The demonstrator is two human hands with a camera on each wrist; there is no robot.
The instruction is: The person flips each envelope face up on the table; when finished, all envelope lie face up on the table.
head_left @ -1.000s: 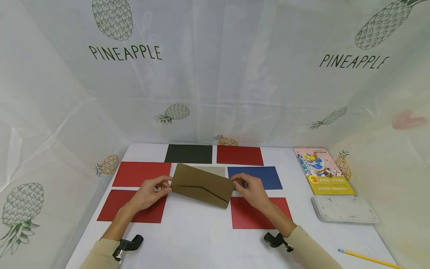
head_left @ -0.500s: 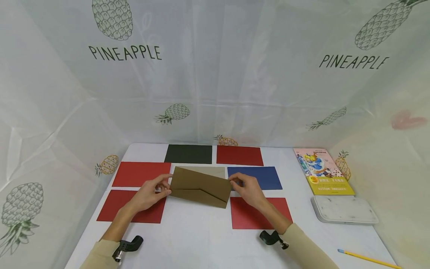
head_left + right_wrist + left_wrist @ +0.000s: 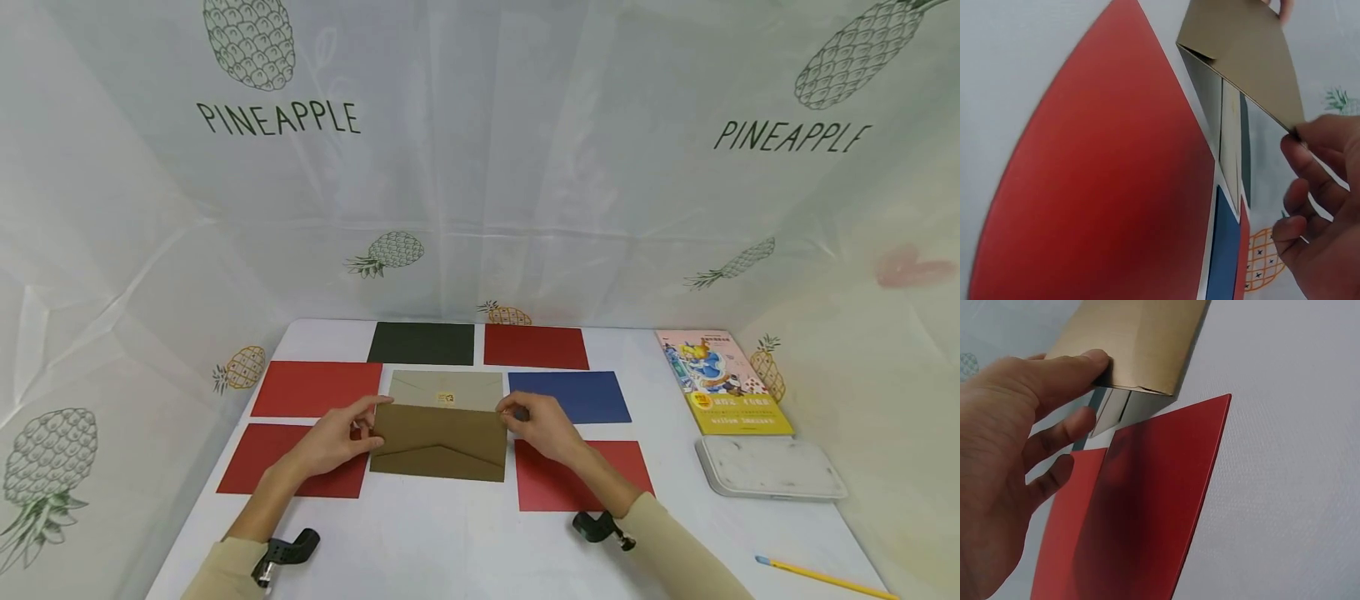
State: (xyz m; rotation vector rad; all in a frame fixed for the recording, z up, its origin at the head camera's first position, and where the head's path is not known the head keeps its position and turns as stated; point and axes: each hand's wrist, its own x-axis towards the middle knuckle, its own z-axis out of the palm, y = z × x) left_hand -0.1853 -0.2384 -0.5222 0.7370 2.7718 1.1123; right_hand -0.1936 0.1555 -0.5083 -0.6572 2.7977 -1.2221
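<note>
A brown envelope, its pointed flap facing up, is held between both hands in the middle of the table. My left hand pinches its left edge, the thumb lying on the paper in the left wrist view. At the upper right corner my right hand pinches it between thumb and fingers, also visible in the right wrist view, where the envelope is tilted. Just behind it lies a pale beige envelope with a small yellow sticker, its lower part hidden by the brown one.
Red envelopes lie on the left, at the front left, front right and back. A dark green one and a blue one lie among them. Rightward are a book, a white case and a pencil.
The brown envelope has come nearer to me and levelled out from its slant. The beige envelope behind it now shows more, with its sticker. My right hand has shifted slightly left.
</note>
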